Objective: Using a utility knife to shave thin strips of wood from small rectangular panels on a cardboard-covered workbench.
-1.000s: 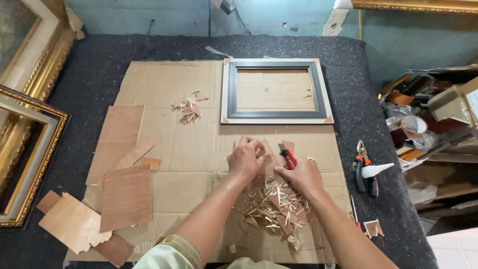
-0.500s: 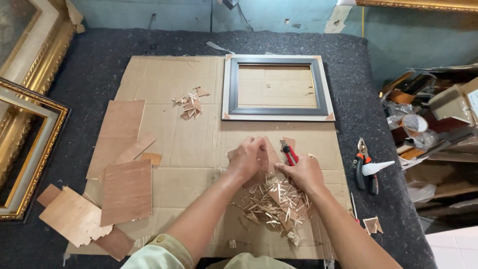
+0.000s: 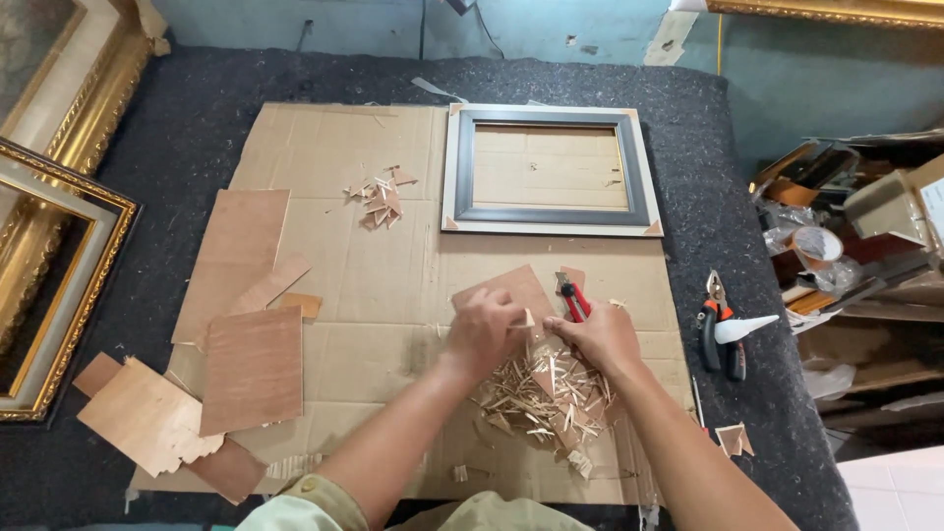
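Head view shows the left hand (image 3: 482,329) pinching a thin wood sheet (image 3: 511,295) steady while the right hand (image 3: 602,336) closes around a red-handled cutter (image 3: 573,300) above the pile of wood chips (image 3: 546,393), both hands barely shifted since half a second ago.

The left hand (image 3: 484,329) now sits a little lower, pressing the plywood piece (image 3: 506,293) nearer the right hand (image 3: 602,336).
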